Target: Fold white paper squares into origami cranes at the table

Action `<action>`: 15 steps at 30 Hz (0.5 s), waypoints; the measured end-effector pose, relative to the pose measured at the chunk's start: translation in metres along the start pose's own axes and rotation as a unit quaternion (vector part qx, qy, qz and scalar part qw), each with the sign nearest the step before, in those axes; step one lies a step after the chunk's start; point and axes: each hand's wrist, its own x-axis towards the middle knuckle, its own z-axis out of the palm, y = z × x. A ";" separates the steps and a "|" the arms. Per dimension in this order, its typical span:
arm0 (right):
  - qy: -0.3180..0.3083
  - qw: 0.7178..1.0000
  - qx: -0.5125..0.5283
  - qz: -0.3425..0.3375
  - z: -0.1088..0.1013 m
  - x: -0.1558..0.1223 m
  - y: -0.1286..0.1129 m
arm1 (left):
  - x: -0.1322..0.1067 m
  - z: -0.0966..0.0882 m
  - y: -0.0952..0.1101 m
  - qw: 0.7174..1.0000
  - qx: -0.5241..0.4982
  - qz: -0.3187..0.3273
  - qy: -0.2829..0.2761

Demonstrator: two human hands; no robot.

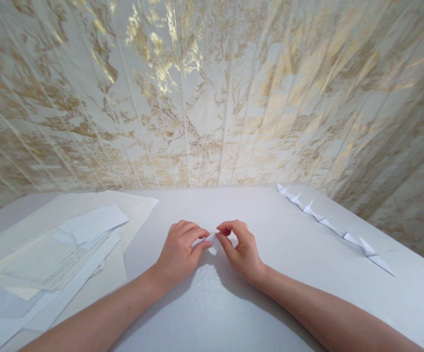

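Observation:
A small piece of folded white paper point(214, 243) is held up just above the table, between my two hands. My left hand point(184, 247) pinches its left side with thumb and fingertips. On the other side, my right hand point(241, 247) grips the upper right edge between thumb and index finger. The fingertips cover part of the paper, so its full shape is hidden. Along the right side of the table runs a row of several white origami cranes point(309, 210), apart from both hands.
The white table point(212, 313) reaches back to a wall with gold-patterned wallpaper point(204, 122). On the left lies a loose pile of papers point(116, 259), with printed sheets point(56, 264) and a folded white sheet point(95, 222) on top.

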 end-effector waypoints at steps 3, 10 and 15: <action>0.015 1.000 0.002 -0.001 0.000 0.000 0.000 | -0.002 0.002 0.001 1.000 -0.001 0.007 -0.002; 0.000 1.000 0.003 -0.016 0.000 -0.002 -0.001 | -0.001 0.000 -0.003 0.998 0.005 0.023 0.055; -0.045 0.998 -0.012 -0.038 0.001 -0.003 0.001 | -0.001 0.000 -0.004 0.998 0.014 0.027 0.053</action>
